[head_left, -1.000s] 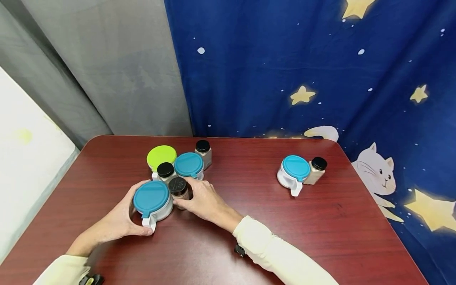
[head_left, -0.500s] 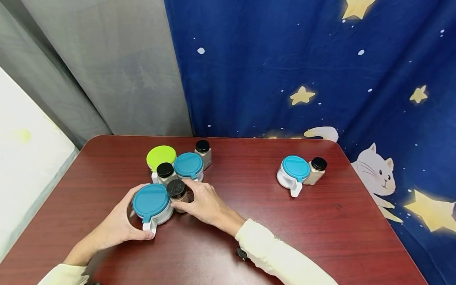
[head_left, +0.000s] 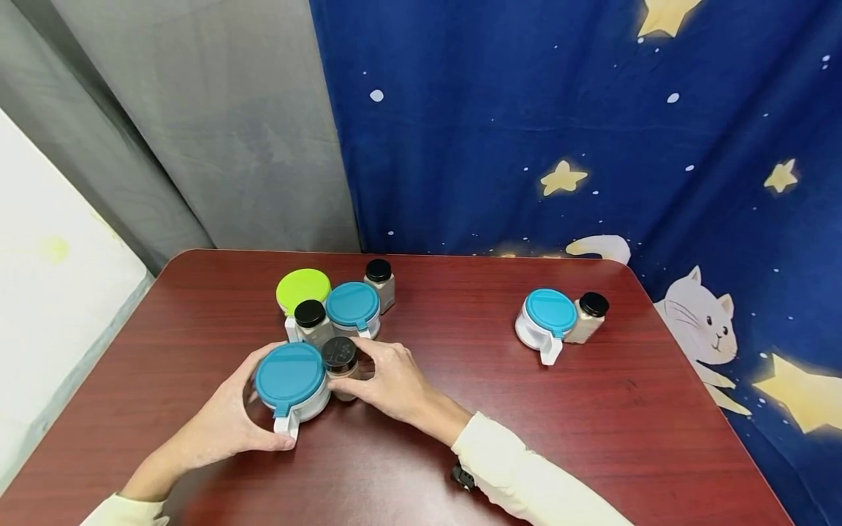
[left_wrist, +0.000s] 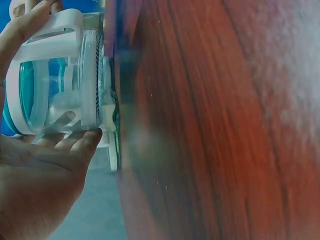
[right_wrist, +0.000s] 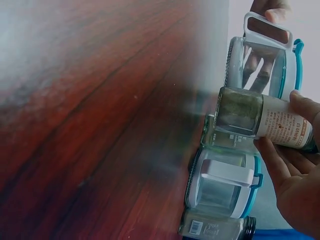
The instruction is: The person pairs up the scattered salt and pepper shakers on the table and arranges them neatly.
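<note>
My left hand (head_left: 226, 413) grips a clear glass jar (left_wrist: 62, 95) with a blue lid and a white handle. The thumb is at the handle, and the fingers go round the far side. My right hand (head_left: 397, 383) pinches a small spice bottle (right_wrist: 265, 117) by its sides between thumb and fingers. The bottle has a black lid and a printed label, with dark green contents in the right wrist view. Jar and bottle stand upright side by side, seemingly touching. Whether their bases touch the table cannot be told.
Behind them cluster a green-lidded jar (head_left: 303, 291), a black-lidded bottle (head_left: 316, 332), a blue-lidded jar (head_left: 353, 303) and another black-lidded bottle (head_left: 383, 288). Far right on the red-brown table (head_left: 473, 314) stand a blue-lidded jar (head_left: 536, 332) and a black-lidded bottle (head_left: 582, 325). Curtains hang beyond the back edge.
Both hands have drawn the jar and the spice bottle slightly nearer to me and a little rightward, away from the cluster behind. The head view has shifted slightly.
</note>
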Demonstrator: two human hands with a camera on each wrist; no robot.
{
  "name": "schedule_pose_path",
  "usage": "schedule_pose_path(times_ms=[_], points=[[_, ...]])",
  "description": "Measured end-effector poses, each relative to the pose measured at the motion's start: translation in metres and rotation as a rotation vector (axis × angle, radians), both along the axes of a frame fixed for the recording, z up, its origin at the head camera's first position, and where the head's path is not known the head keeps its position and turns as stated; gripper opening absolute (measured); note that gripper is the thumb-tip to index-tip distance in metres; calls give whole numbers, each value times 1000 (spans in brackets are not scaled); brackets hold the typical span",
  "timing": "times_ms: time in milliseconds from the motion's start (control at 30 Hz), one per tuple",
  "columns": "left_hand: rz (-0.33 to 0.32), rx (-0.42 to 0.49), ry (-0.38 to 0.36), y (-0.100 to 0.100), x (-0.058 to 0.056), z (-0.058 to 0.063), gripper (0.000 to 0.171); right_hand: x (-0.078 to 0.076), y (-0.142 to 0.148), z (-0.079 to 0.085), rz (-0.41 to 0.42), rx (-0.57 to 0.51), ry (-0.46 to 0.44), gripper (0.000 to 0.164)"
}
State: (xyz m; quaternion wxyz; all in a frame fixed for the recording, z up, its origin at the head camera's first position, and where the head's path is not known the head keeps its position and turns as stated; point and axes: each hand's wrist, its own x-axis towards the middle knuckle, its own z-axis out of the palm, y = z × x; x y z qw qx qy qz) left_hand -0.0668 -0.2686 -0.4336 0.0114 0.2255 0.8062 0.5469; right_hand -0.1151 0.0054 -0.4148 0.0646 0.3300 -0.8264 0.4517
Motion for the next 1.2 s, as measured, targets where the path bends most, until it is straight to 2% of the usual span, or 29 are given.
schedule_pose_path(times_ms=[567, 800, 1200], points=[[73, 19, -45, 21, 10, 11, 118, 5, 15, 3, 62, -41, -6, 47], [81, 5, -67, 27, 14, 13, 120, 11, 21, 4, 73, -65, -32, 50], [70, -7, -60, 36, 18, 11, 120, 14, 32, 4, 60, -107, -33, 51]])
